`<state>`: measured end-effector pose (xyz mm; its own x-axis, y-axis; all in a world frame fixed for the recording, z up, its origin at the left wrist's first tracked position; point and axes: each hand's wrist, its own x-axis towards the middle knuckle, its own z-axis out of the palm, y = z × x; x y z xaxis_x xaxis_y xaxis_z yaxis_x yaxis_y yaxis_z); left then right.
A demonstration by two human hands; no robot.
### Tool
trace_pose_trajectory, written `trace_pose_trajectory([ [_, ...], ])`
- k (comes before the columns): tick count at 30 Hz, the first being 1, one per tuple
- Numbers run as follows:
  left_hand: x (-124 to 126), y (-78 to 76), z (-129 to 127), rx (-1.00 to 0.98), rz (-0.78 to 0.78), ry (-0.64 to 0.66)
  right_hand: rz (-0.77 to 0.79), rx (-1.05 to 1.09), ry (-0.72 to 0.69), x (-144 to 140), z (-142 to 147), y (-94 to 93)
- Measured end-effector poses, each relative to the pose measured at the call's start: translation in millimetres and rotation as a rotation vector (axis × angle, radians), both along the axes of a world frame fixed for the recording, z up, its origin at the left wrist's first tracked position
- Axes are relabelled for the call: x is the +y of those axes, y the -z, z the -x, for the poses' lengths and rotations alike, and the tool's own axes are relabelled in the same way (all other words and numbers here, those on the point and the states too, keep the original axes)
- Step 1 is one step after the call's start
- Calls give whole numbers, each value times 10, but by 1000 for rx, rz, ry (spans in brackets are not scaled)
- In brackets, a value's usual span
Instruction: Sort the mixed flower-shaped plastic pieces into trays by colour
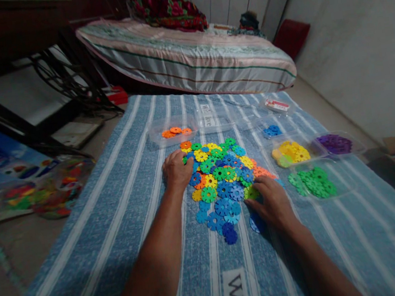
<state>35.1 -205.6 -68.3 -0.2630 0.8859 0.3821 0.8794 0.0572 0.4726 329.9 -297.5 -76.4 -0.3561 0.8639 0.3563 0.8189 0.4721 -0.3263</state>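
A loose heap of toothed plastic discs in green, yellow, orange and blue lies on the striped cloth. My left hand rests at the heap's left edge, fingers curled in; a bit of green and blue shows between thumb and forefinger, but what they grip is unclear. On the right side, my right hand has its thumb and fingers closed at a yellow-green disc. Orange discs lie just beyond that hand, and a blue disc is partly hidden under it.
Clear plastic boxes hold orange discs, yellow discs, purple discs, green discs and blue discs. A red-and-white packet sits at the far right. Beyond are a bed and a treadle stand; bagged pieces lie left.
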Motion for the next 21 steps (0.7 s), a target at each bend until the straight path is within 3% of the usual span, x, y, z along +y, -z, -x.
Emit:
trace_pose_trajectory([
  [8, -47, 54, -2, 40, -36, 19, -39, -75, -28, 95, 66, 0],
  [15, -47, 68, -7, 34, -16, 20, 17, -86, -49, 171, 72, 5],
  [21, -55, 92, -2, 33, -28, 36, 17, -71, -81, 221, 78, -72],
])
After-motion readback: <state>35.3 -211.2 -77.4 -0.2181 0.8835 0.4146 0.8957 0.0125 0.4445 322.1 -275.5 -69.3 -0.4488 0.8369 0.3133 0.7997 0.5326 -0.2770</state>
